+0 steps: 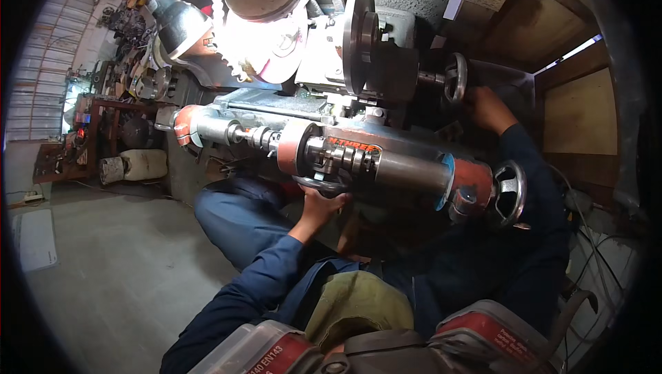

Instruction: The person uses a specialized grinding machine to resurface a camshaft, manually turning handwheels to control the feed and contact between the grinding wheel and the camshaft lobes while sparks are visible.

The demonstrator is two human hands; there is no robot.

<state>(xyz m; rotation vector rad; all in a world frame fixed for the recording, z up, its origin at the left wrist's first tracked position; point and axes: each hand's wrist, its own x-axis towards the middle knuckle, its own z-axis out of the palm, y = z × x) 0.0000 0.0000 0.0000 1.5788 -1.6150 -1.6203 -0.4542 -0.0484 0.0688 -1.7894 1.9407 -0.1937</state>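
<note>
My left hand grips a metal handwheel below a red steady fixture. My right hand is curled at the upper right handwheel, its fingertips in shadow. A shiny multi-section shaft lies horizontally through the red fixture, between a left red-painted housing and a right one with another handwheel. Behind it stand a metal disc and a brightly lit grinding head, whose details are washed out by glare.
A metal lamp shade hangs at upper left. Shelves of parts line the left wall, with containers below. Wooden panels stand at right, with hanging cables. My legs are under the machine, above grey floor.
</note>
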